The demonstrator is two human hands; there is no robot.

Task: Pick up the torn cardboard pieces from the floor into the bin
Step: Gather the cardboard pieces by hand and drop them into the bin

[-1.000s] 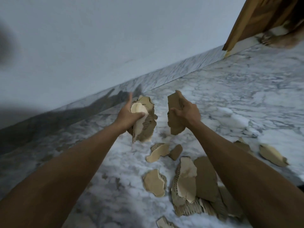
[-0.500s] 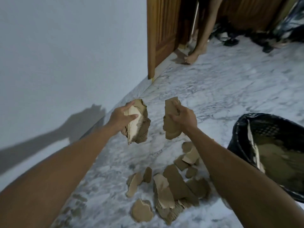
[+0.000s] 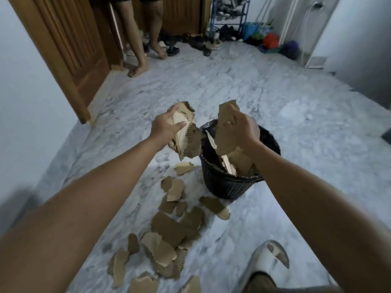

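Both arms have swung from the wall side to the bin (image 3: 224, 185); the right hand (image 3: 243, 129) (cardboard piece (image 3: 225, 132) gripped) now hangs above it, the left hand (image 3: 165, 127) just beside its rim.

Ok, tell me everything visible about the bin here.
The bin is a round black basket with a woven lattice wall, lined with a shiny black bag. It stands upright on the marble floor, partly filled with torn cardboard. The right hand holds a piece above its opening; loose scraps lie beside its base.
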